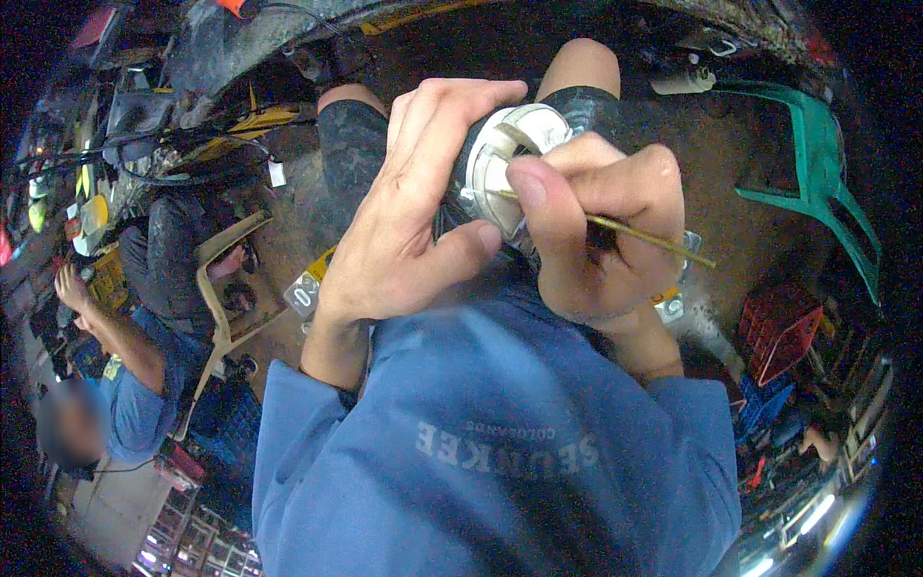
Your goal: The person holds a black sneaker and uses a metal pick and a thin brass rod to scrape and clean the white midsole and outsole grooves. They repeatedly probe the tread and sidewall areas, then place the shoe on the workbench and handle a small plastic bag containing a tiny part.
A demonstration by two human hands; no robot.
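A round white part (491,177) with a notched opening sits upright between my knees at upper centre. My left hand (404,207) grips its left side, fingers curved over the far side and thumb at the near edge. My right hand (601,221) pinches a thin brass-coloured rod (694,255) slanting across the part, its far end at the opening and its other end sticking out to the right. My fingers hide the middle of the rod and some of the part.
A co-worker (135,375) in blue sits at the left beside a beige curved frame (221,252). A green plastic frame (808,154) lies at right, above red (779,317) and blue crates (764,404). Cables and assorted objects crowd the upper left; metal plates lie near my legs.
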